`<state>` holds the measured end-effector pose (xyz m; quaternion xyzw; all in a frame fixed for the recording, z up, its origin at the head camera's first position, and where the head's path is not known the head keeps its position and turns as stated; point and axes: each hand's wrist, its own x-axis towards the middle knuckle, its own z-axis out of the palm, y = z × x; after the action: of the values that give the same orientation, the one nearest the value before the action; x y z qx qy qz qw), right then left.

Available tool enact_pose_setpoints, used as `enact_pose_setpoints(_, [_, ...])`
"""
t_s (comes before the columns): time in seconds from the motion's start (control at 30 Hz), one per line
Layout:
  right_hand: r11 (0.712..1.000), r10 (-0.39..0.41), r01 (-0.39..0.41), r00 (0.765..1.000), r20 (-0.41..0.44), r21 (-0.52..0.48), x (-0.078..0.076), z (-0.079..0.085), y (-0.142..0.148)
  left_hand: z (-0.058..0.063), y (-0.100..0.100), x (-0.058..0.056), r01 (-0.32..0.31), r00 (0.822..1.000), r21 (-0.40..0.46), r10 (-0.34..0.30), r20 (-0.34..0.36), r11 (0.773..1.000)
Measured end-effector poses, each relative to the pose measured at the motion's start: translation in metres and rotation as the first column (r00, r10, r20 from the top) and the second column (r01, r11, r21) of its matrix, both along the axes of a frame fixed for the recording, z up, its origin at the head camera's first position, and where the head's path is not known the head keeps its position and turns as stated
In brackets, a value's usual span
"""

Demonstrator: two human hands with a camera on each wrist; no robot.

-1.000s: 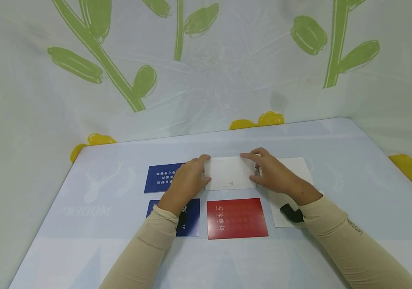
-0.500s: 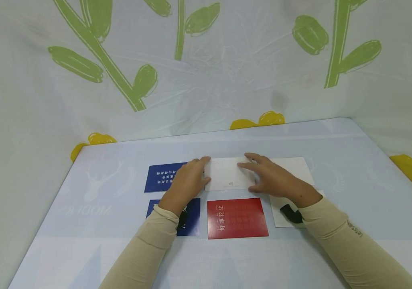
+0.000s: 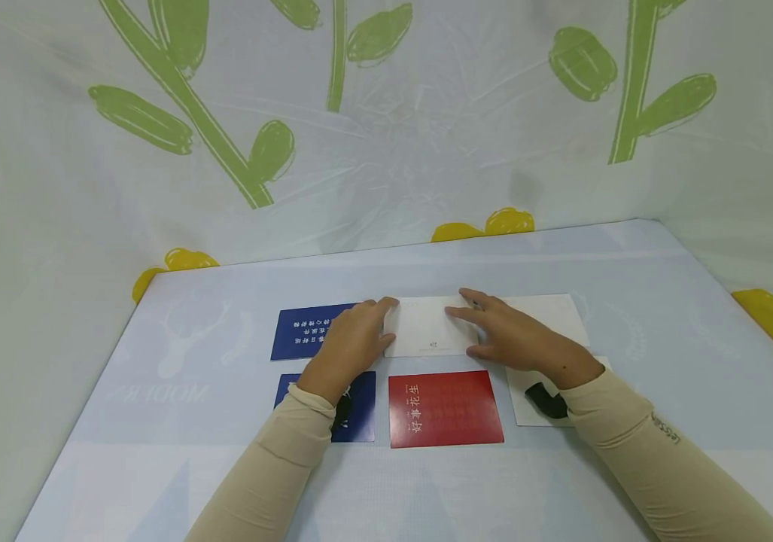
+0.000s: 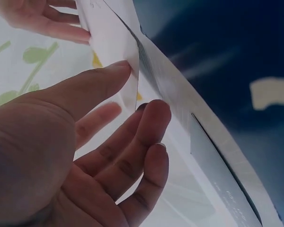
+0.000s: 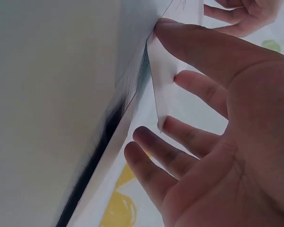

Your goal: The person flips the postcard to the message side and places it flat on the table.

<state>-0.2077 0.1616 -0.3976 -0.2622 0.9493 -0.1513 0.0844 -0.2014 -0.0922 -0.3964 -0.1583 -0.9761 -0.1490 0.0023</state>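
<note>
Left hand (image 3: 348,339) and right hand (image 3: 511,333), thumbs wide of fingers, touch opposite ends of the white card (image 3: 421,327), apparently to steady it.

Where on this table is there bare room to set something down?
Bare tabletop lies left of the blue cards, right of the rightmost white cards, behind both, and in front of the red card, between the sleeves. The middle is crowded: the left hand and right hand flank the middle white card between those blue and white cards.
</note>
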Motion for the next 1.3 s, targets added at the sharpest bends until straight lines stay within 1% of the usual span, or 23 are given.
enact_pose_setpoints(0.37, [1.000, 0.013, -0.013, 0.999, 0.029, 0.006, 0.0002, -0.0004, 0.0013, -0.0003, 0.0009, 0.0010, 0.001, 0.999, -0.060, 0.001, 0.036, 0.998])
enact_pose_setpoints(0.63, [0.999, 0.031, -0.032, 0.998, 0.058, 0.016, -0.0001, -0.0023, 0.0020, -0.0009, -0.0001, 0.0031, 0.005, 0.998, -0.066, -0.001, 0.062, 0.998])
enact_pose_setpoints(0.9, [0.999, 0.038, -0.039, 0.998, 0.049, 0.013, 0.0009, -0.0001, 0.0033, -0.0042, 0.0019, 0.0011, 0.019, 0.999, -0.068, -0.016, 0.046, 0.998])
enact_pose_setpoints(1.13, [0.999, 0.038, -0.039, 0.998, 0.053, 0.010, 0.0022, 0.0013, 0.0018, -0.0044, 0.0015, 0.0013, 0.021, 0.999, -0.076, -0.017, 0.048, 0.997])
enact_pose_setpoints(1.3, [0.999, 0.045, -0.045, 0.998, 0.032, 0.010, 0.0014, -0.0006, 0.0020, -0.0049, 0.0007, 0.0011, 0.028, 0.998, -0.083, -0.024, 0.050, 0.996])
